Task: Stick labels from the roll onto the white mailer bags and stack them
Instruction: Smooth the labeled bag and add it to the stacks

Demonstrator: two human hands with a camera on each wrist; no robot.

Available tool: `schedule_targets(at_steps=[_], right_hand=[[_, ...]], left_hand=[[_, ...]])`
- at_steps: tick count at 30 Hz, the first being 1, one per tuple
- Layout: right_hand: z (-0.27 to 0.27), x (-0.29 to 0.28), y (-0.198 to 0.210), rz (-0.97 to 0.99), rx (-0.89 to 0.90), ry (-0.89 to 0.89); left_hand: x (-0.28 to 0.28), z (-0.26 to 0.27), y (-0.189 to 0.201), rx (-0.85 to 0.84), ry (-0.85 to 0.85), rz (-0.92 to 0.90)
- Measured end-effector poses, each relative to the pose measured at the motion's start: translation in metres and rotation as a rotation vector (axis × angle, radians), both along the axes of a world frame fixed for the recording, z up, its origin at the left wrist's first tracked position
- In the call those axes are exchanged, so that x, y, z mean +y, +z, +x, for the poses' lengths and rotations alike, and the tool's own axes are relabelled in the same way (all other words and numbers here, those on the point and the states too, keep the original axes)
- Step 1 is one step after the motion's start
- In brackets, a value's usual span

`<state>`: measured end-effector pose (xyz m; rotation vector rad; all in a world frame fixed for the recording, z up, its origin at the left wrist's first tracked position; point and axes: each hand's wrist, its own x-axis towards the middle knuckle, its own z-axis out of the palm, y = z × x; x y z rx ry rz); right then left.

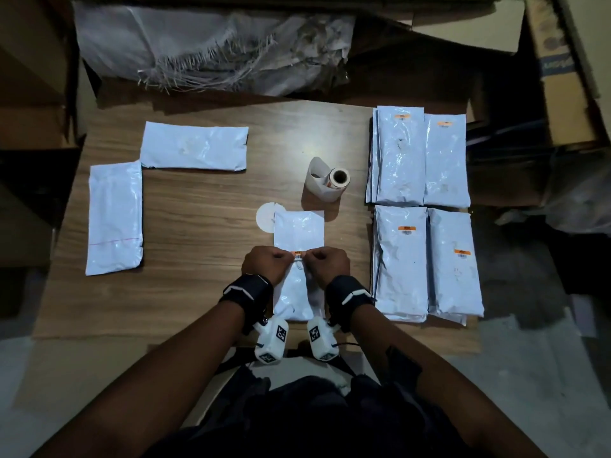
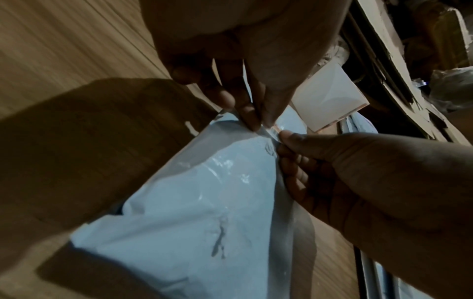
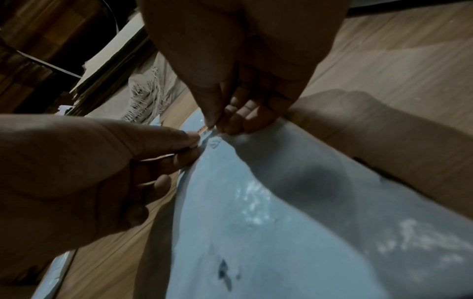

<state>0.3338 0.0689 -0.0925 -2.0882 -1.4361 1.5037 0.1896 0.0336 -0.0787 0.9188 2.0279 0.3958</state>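
- Label (image 1: 298, 255): small, orange-and-white, barcode printed on it. Held stretched between the two hands, over the middle of the mailer bag (image 1: 299, 233). Whether it already touches the plastic cannot be told.
- Left hand (image 1: 264, 264): fingers curled, thumb and forefinger pinching the label's left end.
- Right hand (image 1: 327, 264): likewise curled, pinching the right end. Both sit equally close to the label.
- Key relation: the label's long axis runs crosswise to the bag's long axis, which points away from the person. The bag surface lies straight below the label, so the coming move is probably a plain press down.
- Mailer bag: flat on the desk (image 1: 205, 200), directly in front of the person, partly covered by the hands.
- Label roll (image 1: 334, 178): beyond the bag, slightly right, a loose strip of backing curling off it.
- White paper disc (image 1: 264, 218): at the bag's far left corner.
- Labelled stacks (image 1: 423, 209): four piles to the right of the bag.
- Unlabelled bags (image 1: 115, 216): two, well to the left of the bag.
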Motion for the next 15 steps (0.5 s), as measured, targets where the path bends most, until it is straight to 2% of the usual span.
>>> schedule_targets(at_steps=[15], right_hand=[[-0.004,-0.002,-0.002,0.039,-0.091,-0.06]], left_hand=[[0.003,0.007,-0.013,0.024,0.041,-0.027]])
